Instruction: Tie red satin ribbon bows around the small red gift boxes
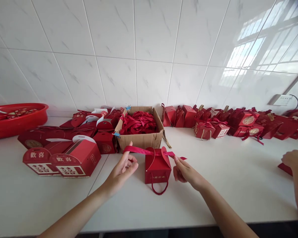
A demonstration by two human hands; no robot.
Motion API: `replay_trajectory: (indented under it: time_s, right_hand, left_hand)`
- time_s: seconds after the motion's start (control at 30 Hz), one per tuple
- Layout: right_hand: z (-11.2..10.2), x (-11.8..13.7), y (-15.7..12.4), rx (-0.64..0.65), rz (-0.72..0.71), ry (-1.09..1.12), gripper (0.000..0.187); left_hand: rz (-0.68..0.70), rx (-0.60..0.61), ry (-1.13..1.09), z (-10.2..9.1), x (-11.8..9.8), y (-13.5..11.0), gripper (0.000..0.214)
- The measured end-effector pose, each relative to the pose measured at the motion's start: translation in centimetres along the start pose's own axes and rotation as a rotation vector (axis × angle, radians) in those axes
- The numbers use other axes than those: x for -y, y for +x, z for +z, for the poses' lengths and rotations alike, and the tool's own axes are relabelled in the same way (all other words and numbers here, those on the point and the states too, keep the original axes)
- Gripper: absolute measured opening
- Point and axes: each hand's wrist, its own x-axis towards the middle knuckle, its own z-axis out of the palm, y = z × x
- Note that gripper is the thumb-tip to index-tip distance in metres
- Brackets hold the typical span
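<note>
1. Working at white table (129, 211) w/ both hands, on dark-pink ribbon (139, 150) running L to R thru top flaps of small red box (158, 169).
2. Pinching ribbon btwn thumb + index finger w/ R hand (185, 171), just beside box's upper R edge; leaving short tail sticking out past fingertips.
3. Raising L hand (123, 166) a bit off box's L side, index finger up at ribbon's other end, thumb apart, other fingers half curled; being unable to tell if gripping ribbon or only letting it lie across index finger.
4. Having box standing upright on table, right in front of cardboard carton (139, 142), w/ red cord handle (160, 193) drooping from near face.
5. Seeing carton heaped w/ loose ribbons (140, 123), approx. same colour, w/ blue clips (117, 134) on its L side.
6. Having two boxes w/ white character panels (89, 153) nr front L, more red boxes (106, 143) packed behind, red tub (15, 127) of small items far L.
7. Having row of boxes (189, 115) along wall to R, some w/ ribbon on top.
8. Sharing table w/ co-worker, far R: seeing co-worker's hand (294, 161) at red piece (285, 169), grip unclear.
9. Facing tiled wall (114, 33), w/ socket (282, 99) at R.
</note>
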Motion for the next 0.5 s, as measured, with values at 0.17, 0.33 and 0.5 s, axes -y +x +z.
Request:
replay_trajectory:
  time_s: [0.17, 0.33, 0.5]
  right_hand:
    - [0.8, 0.9, 1.1, -0.308, -0.216, 0.477, 0.043]
    - [-0.8, 3.5, 0.4, -0.386, -0.33, 0.472, 0.04]
    - [-2.4, 6.3, -0.1, -0.445, -0.447, 0.354, 0.029]
  left_hand:
    - [0.096, -0.159, -0.054, -0.9, -1.8, 0.2, 0.068]
    - [0.168, -0.18, -0.214, -1.4, -4.3, 0.9, 0.042]
    - [0.199, -0.156, -0.198, -2.1, -7.2, 1.8, 0.04]
